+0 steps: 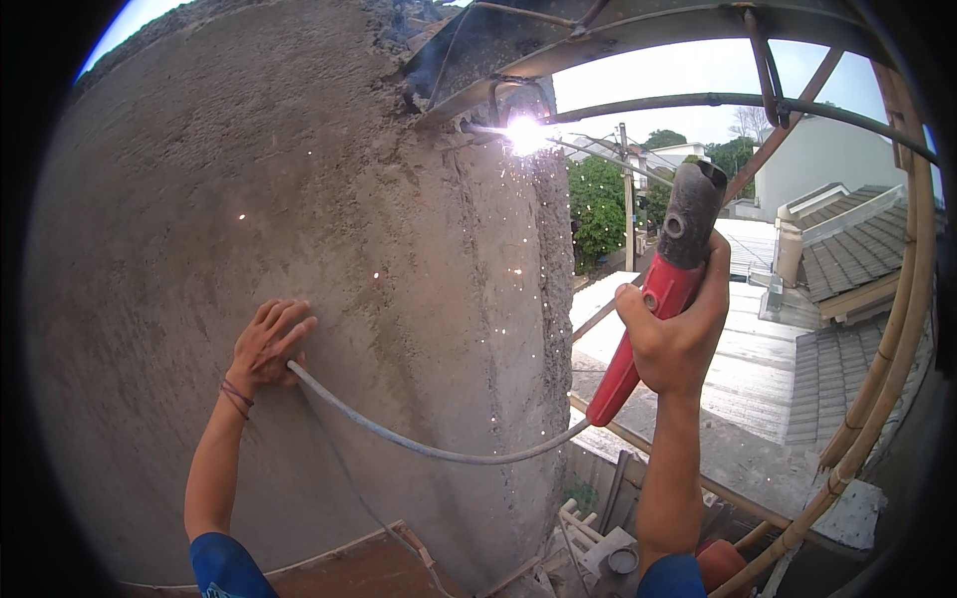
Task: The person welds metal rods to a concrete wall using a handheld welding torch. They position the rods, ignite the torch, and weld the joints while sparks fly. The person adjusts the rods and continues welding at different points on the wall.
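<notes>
My right hand (678, 334) is wrapped round the red handle of a welding electrode holder (673, 274), its blackened head pointing up. From that head a thin welding rod (608, 159) runs up and left to a blinding white arc (526, 135) beneath the steel beam (618, 45), by the wall's top corner. Sparks fall down the wall face. A grey welding cable (429, 450) sags from the handle's lower end across to my left hand (267, 344), whose curled fingers close on it against the rough grey concrete wall (199, 219). Glare hides the joint itself.
Bamboo poles (887, 369) curve along the right side, with a dark bar (688, 102) crossing above. Farther down lie pale metal roofing (738, 369) and tiled roofs (857, 249). A brown board (359, 573) and a pipe-strewn ledge sit below.
</notes>
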`<state>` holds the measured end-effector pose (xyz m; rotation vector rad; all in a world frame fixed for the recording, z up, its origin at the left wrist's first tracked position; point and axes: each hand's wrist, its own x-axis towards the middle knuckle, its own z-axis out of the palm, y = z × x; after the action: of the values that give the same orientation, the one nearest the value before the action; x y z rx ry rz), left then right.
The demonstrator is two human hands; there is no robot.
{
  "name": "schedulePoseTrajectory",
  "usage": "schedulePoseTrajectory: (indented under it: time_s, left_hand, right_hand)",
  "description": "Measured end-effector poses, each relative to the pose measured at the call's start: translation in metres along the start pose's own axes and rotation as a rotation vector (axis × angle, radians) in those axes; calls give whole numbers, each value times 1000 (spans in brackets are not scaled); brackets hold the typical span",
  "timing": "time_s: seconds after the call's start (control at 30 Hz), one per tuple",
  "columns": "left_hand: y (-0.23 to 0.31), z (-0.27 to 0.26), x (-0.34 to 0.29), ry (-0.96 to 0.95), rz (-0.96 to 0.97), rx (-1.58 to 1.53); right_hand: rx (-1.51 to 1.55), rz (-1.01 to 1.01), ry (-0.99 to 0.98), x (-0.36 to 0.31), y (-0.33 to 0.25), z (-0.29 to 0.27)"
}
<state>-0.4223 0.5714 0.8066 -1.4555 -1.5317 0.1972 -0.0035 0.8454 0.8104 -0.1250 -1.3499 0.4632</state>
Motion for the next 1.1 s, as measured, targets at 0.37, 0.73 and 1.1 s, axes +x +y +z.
schedulePoseTrajectory:
  time_s: [0.37, 0.73, 1.1]
  left_hand:
    - [1, 1, -1, -33, -13, 15]
    - [2, -1, 0, -11, -1, 16]
    - [1, 2, 0, -14, -8, 22]
  right_hand:
    - [10, 13, 3, 2, 0, 1]
    - [-6, -21, 19, 2, 3, 3]
    - [9, 8, 17, 2, 6, 5]
